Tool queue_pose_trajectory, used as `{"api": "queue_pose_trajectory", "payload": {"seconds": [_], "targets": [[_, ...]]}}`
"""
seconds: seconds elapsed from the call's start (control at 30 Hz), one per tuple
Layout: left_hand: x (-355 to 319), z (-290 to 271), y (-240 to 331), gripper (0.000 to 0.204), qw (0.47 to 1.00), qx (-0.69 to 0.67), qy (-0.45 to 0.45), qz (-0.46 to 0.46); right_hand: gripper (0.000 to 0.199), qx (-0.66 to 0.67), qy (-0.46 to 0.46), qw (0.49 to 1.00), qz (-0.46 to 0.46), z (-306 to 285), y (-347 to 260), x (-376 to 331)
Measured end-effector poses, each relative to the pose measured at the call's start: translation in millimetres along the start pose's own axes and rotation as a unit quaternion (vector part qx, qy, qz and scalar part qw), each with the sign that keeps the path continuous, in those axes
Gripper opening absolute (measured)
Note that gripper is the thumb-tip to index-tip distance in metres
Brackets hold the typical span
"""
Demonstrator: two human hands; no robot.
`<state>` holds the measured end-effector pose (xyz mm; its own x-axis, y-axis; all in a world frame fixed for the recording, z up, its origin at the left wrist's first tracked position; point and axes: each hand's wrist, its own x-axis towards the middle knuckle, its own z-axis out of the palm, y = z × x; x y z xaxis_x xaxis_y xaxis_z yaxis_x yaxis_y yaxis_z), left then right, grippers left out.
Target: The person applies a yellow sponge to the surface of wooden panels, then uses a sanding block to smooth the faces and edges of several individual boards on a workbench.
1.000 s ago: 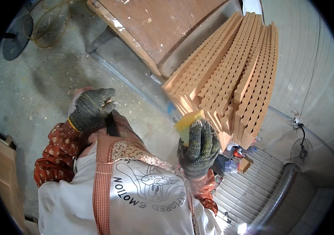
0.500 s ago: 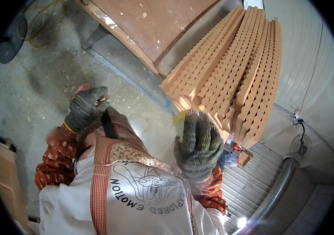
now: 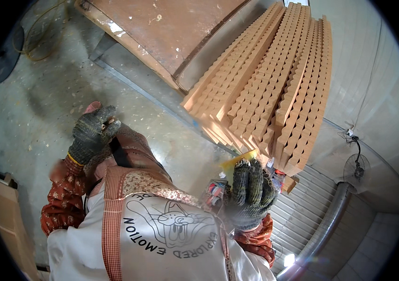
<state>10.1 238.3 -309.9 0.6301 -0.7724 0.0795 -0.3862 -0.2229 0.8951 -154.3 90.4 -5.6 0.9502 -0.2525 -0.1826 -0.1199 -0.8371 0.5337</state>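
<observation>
A thin yellow sheet (image 3: pixel 239 160) juts out beyond the fingertips of my right hand (image 3: pixel 252 194), whose gloved fingers are closed on it. It could be a sheet or a flat pad; its exact kind does not show. My left hand (image 3: pixel 91 133) wears a dark knitted glove and is curled closed over the apron at the left. Whatever its fingers may hold is hidden. Just beyond the right hand rises a stack of wooden strips (image 3: pixel 274 93) with scalloped edges, standing in several rows. The right hand is apart from the stack.
A brown board-topped table (image 3: pixel 162 28) stands ahead. Coloured packets (image 3: pixel 216 189) lie partly hidden left of my right hand. A fan (image 3: pixel 356 166) and a silver duct (image 3: pixel 319 239) are at the right. Cardboard (image 3: pixel 7 220) stands at the left, and a yellow cord (image 3: pixel 33 54) lies far left.
My right hand has moved right and closer to me with the yellow sheet, away from the stack's near end. The left hand stays curled; the whole view has shifted slightly.
</observation>
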Motion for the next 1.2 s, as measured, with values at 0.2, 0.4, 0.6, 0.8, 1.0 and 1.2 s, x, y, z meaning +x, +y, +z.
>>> {"api": "queue_pose_trajectory", "payload": {"seconds": [0.2, 0.4, 0.6, 0.8, 1.0, 1.2], "targets": [[4.1, -6.4, 10.1, 0.032, 0.997, -0.012, -0.064, -0.042, 0.040, -0.018, -0.045, 0.999, -0.003, -3.8, 4.3, 13.4], [-0.2, 0.0, 1.5, 0.026, 0.999, -0.029, -0.024, -0.013, 0.044, 0.006, -0.042, 0.999, -0.007, -13.0, 7.5, 6.4], [1.0, -0.8, 4.2, 0.030, 0.999, -0.028, -0.015, -0.003, 0.047, -0.048, -0.080, 0.995, -0.033, -7.9, 7.0, 10.4], [-0.4, 1.2, 0.3, 0.032, 1.000, -0.008, -0.015, 0.006, 0.049, 0.002, -0.078, 0.996, -0.031, -12.5, 13.6, 5.7], [-0.9, 1.4, 1.0, 0.032, 1.000, 0.008, -0.027, -0.004, 0.052, 0.042, -0.104, 0.993, -0.045, -11.0, 17.8, 13.4], [-4.4, 0.6, -8.8, 0.029, 0.999, 0.016, -0.030, 0.013, 0.044, 0.076, -0.046, 0.994, -0.057, -40.9, 23.9, 1.2]]}}
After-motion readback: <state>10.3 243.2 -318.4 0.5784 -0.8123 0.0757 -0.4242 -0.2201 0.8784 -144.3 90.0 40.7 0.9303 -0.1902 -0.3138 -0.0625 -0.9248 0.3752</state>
